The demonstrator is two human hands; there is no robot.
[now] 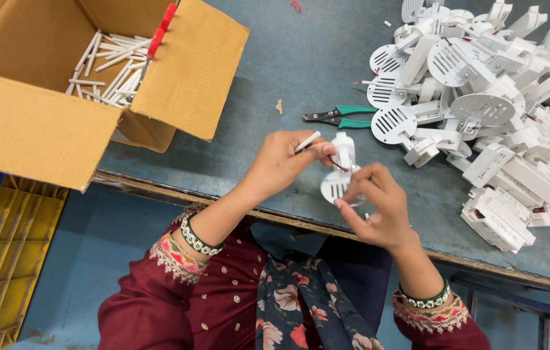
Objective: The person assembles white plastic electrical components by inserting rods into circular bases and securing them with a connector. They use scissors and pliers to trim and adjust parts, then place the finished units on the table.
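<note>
My left hand (283, 161) pinches a thin white tube (307, 142) between its fingertips, just left of a white plastic part (341, 170) with a slotted round disc and a red wire. My right hand (376, 202) holds that part from below and the right, fingers on the disc's edge. Both hands are over the near edge of the blue-grey table (275, 78).
An open cardboard box (41, 123) with several white tubes (109, 68) sits at the left. Green-handled pliers (343, 116) lie on the table past my hands. A large heap of white plastic parts (495, 110) fills the right. A yellow crate (9, 253) stands on the floor, lower left.
</note>
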